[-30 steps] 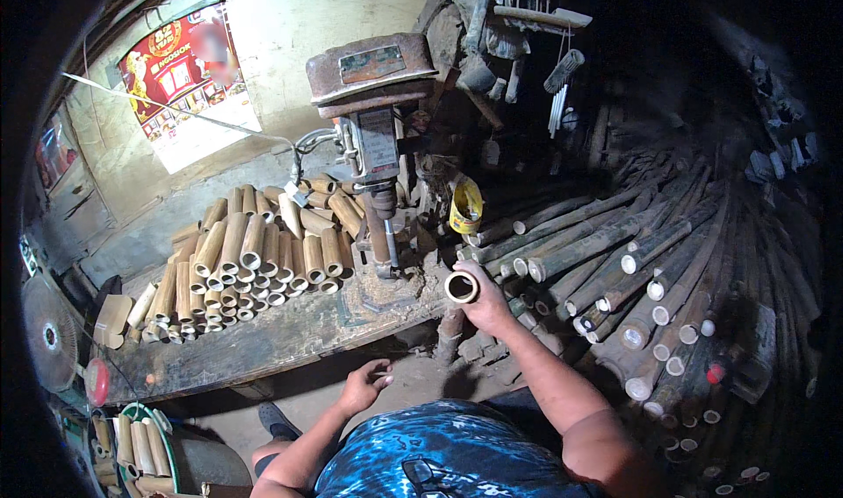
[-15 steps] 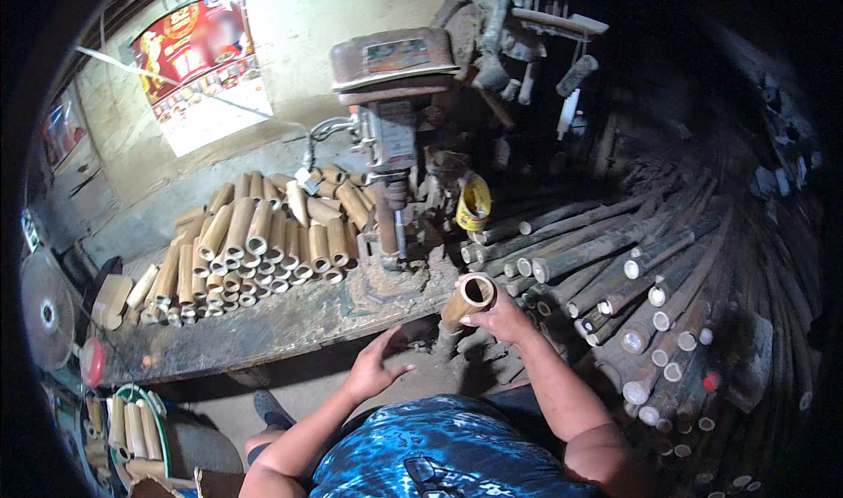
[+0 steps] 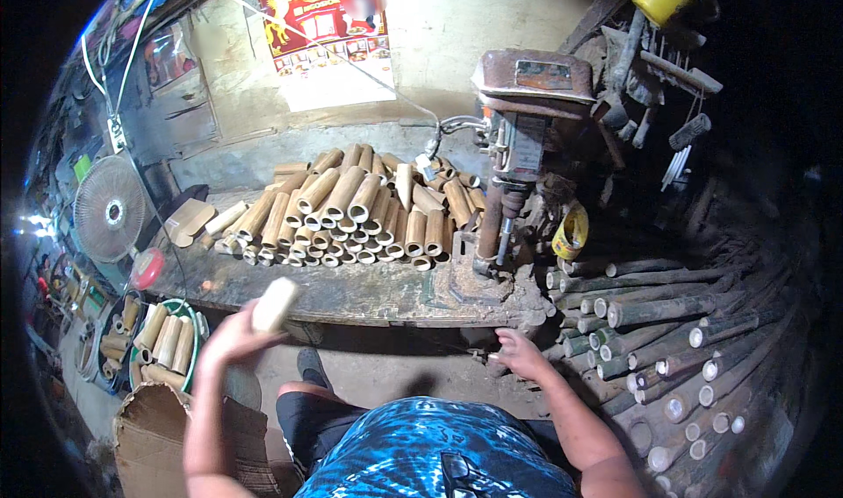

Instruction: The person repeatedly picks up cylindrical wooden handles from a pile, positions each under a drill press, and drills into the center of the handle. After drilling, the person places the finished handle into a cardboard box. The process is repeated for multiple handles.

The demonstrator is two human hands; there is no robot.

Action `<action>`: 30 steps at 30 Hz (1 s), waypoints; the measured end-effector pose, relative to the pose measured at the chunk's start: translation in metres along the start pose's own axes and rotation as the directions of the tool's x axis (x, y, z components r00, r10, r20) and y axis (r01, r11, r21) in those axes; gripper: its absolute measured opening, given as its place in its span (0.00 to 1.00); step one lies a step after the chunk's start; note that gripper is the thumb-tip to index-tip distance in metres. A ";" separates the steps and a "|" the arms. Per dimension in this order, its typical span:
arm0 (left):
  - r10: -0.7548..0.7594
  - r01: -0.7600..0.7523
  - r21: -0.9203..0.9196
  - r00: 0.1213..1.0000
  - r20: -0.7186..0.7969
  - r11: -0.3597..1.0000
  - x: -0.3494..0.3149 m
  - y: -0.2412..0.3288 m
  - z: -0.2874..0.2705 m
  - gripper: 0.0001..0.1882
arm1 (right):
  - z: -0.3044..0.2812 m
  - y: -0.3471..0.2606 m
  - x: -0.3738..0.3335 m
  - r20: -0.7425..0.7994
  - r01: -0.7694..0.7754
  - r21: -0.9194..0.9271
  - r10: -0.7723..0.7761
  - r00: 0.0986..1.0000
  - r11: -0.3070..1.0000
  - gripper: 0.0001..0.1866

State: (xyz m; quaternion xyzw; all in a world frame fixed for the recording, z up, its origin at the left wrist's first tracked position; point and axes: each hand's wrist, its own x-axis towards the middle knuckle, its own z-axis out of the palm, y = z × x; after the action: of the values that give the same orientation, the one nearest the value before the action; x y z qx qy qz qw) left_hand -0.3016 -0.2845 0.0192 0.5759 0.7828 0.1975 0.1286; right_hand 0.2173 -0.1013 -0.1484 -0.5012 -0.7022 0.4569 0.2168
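My left hand [image 3: 230, 338] is closed around a short pale bamboo piece [image 3: 276, 305], blurred by motion, in front of the bench's near edge. My right hand [image 3: 520, 356] is apart from it, by the right end of the bench, with its fingers spread and nothing seen in them. Beyond that hand stands a rusty drill press [image 3: 536, 76] with its spindle pointing down. Cut bamboo tubes [image 3: 347, 191] lie stacked on the wooden bench [image 3: 351, 300], left of the press.
Long bamboo poles [image 3: 667, 309] lie piled at the right. At the lower left are a green-rimmed basket [image 3: 201, 335] of bamboo pieces, a cardboard box [image 3: 145, 436] and a fan [image 3: 111, 208]. A yellow container [image 3: 572, 233] hangs beside the press.
The view has swung left. My right hand no longer holds the bamboo tube it gripped earlier. My left hand, empty before, has moved left and now holds a bamboo piece.
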 end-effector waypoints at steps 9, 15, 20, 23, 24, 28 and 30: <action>-0.799 0.768 0.277 0.601 0.001 0.577 -0.293 -0.186 -0.120 0.42 | 0.032 0.088 0.020 0.122 -0.274 0.071 0.265 0.957 0.959 0.34; -0.300 0.291 -0.081 0.885 -0.356 0.953 -0.174 -0.135 -0.088 0.27 | 0.045 0.076 0.031 0.154 -0.176 -0.056 0.183 0.971 0.983 0.34; 0.017 -0.102 -0.377 0.975 -0.223 0.921 0.026 -0.018 0.000 0.20 | 0.033 0.081 0.017 0.100 -0.305 0.066 0.298 0.949 0.950 0.33; -0.011 -0.020 -0.614 0.999 -0.047 0.789 0.128 0.058 0.074 0.21 | 0.021 0.090 0.007 0.103 -0.370 0.044 0.365 0.926 0.928 0.33; 0.007 -0.056 -0.699 0.997 -0.073 0.713 0.159 0.079 0.093 0.21 | 0.019 0.094 0.004 0.066 -0.385 0.066 0.381 0.922 0.921 0.32; -0.014 -0.140 -0.776 0.982 -0.188 0.615 0.253 0.139 0.158 0.18 | 0.006 0.111 -0.004 0.005 -0.380 0.087 0.381 0.925 0.921 0.32; -0.051 -0.065 -0.538 0.979 -0.197 0.841 0.270 0.160 0.195 0.20 | 0.002 0.119 -0.010 -0.029 -0.369 0.113 0.374 0.927 0.923 0.31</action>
State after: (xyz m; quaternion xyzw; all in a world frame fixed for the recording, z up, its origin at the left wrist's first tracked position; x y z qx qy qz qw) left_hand -0.1638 0.0451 -0.0736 0.4958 0.7020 0.4686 0.2044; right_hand 0.2796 -0.1016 -0.2498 -0.6242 -0.5639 0.5135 0.1697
